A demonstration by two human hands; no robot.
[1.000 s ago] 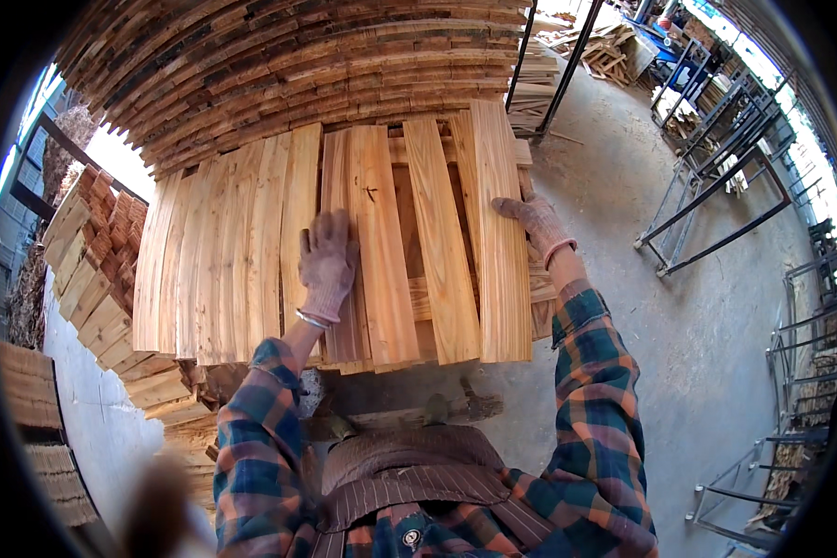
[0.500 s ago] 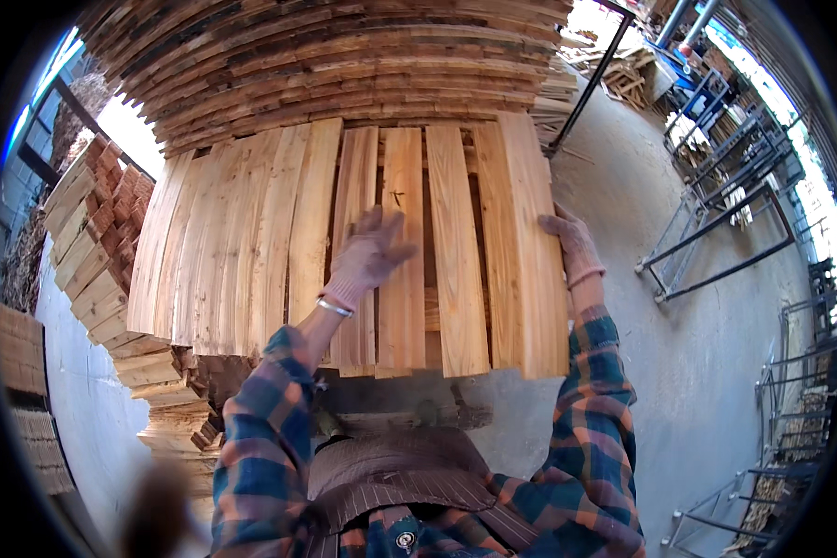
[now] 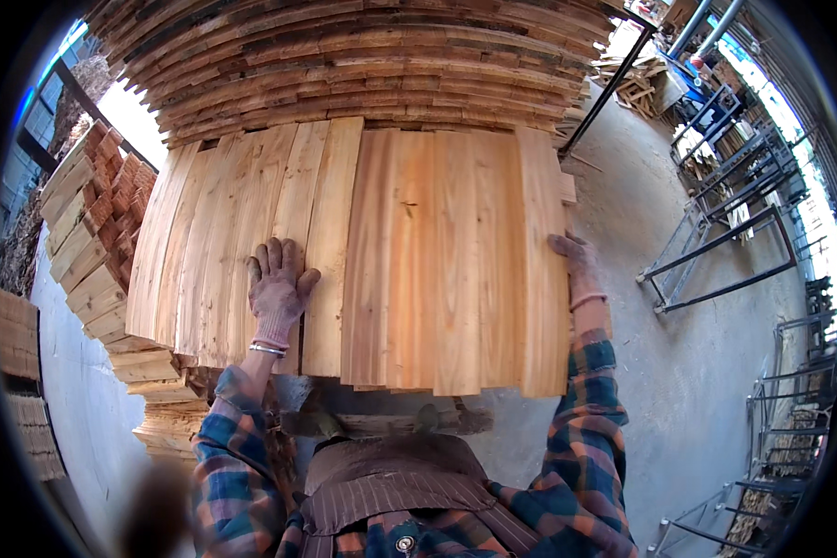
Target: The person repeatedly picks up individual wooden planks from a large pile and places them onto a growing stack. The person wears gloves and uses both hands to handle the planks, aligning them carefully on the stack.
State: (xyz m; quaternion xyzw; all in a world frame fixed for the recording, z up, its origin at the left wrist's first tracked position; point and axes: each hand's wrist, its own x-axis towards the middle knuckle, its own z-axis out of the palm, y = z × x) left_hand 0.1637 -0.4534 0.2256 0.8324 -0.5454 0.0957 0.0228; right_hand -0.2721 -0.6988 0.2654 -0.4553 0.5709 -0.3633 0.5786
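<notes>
A row of light wooden planks lies side by side on a stack, its near ends overhanging towards me. My left hand, in a thin soiled glove, rests flat with fingers spread on the planks left of the middle. At the right end of the row, my right hand, gloved too, holds the outer edge of the last plank. Some of its fingers are hidden beside that edge. The planks on the right touch or nearly touch one another and reach slightly nearer to me than those on the left.
Layered rough boards rise behind the row. More stacked timber stands at the left. Black metal frames stand on the concrete floor at the right. A dark post leans beside the far right corner.
The gaps between the right-hand planks have closed as those planks came together. My left hand has moved left and now lies flat; my right hand stays at the outer edge.
</notes>
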